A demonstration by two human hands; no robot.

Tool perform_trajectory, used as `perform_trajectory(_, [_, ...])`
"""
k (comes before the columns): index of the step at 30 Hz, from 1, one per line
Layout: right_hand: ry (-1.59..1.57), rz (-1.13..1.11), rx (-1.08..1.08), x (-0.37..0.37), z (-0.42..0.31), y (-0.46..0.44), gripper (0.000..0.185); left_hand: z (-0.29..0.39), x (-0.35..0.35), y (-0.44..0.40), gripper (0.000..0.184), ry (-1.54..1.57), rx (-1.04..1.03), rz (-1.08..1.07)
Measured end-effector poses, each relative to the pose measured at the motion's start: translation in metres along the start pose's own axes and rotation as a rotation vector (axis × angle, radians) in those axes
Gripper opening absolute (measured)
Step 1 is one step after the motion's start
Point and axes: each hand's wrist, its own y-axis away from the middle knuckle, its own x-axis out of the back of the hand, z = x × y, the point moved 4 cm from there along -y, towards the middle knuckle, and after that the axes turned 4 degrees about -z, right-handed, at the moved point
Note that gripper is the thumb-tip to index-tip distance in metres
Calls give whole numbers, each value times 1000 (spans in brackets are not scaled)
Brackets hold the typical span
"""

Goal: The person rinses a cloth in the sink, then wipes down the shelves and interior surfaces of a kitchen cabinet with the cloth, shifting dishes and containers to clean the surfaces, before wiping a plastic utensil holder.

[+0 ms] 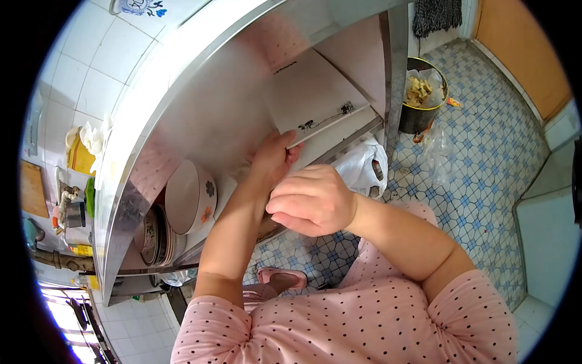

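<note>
My left hand [276,159] reaches into a metal-framed cabinet [248,36]. Its fingers are closed on the near corner of a white panel [315,97] with a black floral print, which lies tilted inside. My right hand [313,200] is held in front of the cabinet, close to my left wrist. Its fingers are curled with the back of the hand up, so whatever they may hold is hidden. Left of my left forearm, a white bowl [185,197] with a flower pattern stands tilted on its side beside a stack of plates [159,236].
A white plastic bag [364,167] hangs at the cabinet's lower edge. On the tiled floor [485,121] stand a black bin [418,118] with scraps and a clear plastic bag [438,151]. One pink slipper [294,279] is below me. Faucet pipes [66,194] are at far left.
</note>
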Motion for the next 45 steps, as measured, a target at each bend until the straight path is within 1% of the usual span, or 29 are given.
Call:
perform_trajectory(5, [0, 4, -33, 0, 4, 1, 8, -6, 10, -36, 15, 88, 33, -79])
perform_trajectory(7, [-7, -62, -41, 0, 5, 3, 7, -4, 10, -43, 16, 95, 23, -87])
perform_trajectory(8, [-13, -97, -45, 0, 5, 3, 8, -4, 11, -47, 15, 61, 37, -69])
perform_trajectory(10, [-2, -51, -64, -3, 6, 4, 7, 1, 9, -49, 15, -6, 63, -29])
perform_trajectory(13, [3, -26, -77, -3, 6, 4, 7, 8, 14, -58, 16, 21, 50, -63])
perform_trajectory(16, [3, -50, -87, -3, 7, 3, 7, 13, 7, -49, 21, 33, -13, -39])
perform_trajectory(19, [5, -73, -99, -6, 8, 4, 7, 20, 13, -23, 44, -278, -115, 105])
perform_trajectory(21, [3, -84, -107, -8, 10, 4, 7, 26, 41, -15, 52, -1063, -436, 155])
perform_trajectory(23, [-1, -94, -117, -10, 12, 6, 7, 22, 54, -4, 58, -1390, -527, 228])
perform_trajectory(24, [-1, -106, -146, -12, 13, 7, 7, 20, 61, 3, 60, -1322, -463, 280])
perform_trajectory(26, [-9, -134, -204, -17, 15, 10, 8, 13, 73, 6, 62, -1393, -382, 395])
perform_trajectory(28, [-33, -195, -285, -23, 18, 12, 10, -11, 75, -1, 62, -1670, -327, 525])
perform_trajectory(30, [-47, -272, -370, -28, 23, 11, 12, -36, 67, 4, 67, -1752, -410, 509])
perform_trajectory(31, [-53, -271, -411, -31, 26, 10, 12, -34, 58, 20, 70, -1791, -454, 503])
perform_trajectory(32, [-55, -269, -451, -35, 31, 11, 13, -34, 57, 35, 73, -1772, -307, 328])
perform_trajectory(35, [-27, -262, -549, -49, 50, 21, 18, -44, 102, 46, 72, -1620, -418, 333])
perform_trajectory(37, [-7, -213, -638, -59, 58, 26, 21, -44, 127, 63, 69, -1543, -452, 413])
perform_trajectory(38, [6, -306, -714, -65, 66, 34, 34, -49, 140, 67, 68, -1527, -475, 440])
perform_trajectory(39, [-38, -263, -786, -71, 71, 37, 38, -50, 146, 72, 67, -1513, -498, 464])
perform_trajectory(41, [-124, -172, -952, -83, 82, 46, 46, -55, 151, 74, 66, -1598, -499, 527])
perform_trajectory(42, [-288, -131, -1036, -88, 95, 43, 57, -58, 150, 76, 65, -1638, -494, 549])
perform_trajectory(43, [-242, -105, -1195, -96, 114, 42, 51, -57, 146, 78, 64, -1573, -477, 519])
perform_trajectory(44, [-426, 53, -1284, -104, 120, 27, 46, -53, 142, 81, 64, -1508, -454, 492])
perform_trajectory(45, [-502, 124, -1338, -112, 129, 11, 56, -51, 141, 83, 64, -1448, -433, 470])
